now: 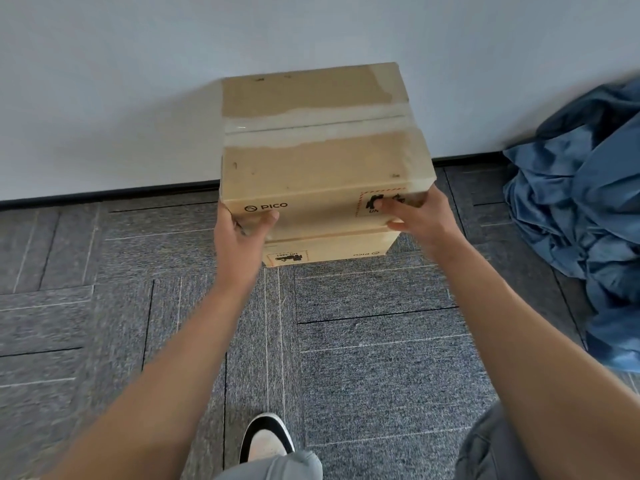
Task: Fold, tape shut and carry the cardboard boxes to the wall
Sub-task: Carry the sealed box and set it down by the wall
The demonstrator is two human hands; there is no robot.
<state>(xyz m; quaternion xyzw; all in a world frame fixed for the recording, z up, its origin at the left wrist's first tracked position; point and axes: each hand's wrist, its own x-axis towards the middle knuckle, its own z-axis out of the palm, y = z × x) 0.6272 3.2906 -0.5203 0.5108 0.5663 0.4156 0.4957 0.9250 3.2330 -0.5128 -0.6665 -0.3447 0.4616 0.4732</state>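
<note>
A brown taped-shut PICO cardboard box (318,147) sits squarely atop a second matching box (332,249), whose print reads upside down, both against the wall.

Soft, even daylight; glare on the tape (311,124) across the box (322,168), whose faint shadow falls leftward; edges blur and bend.

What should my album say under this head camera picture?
Both hands set a taped box onto another box by the wall.

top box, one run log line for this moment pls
step: stacking at wall | top box: taped shut, on lower box | left hand: holds near-left corner | right hand: holds near-right corner
</note>
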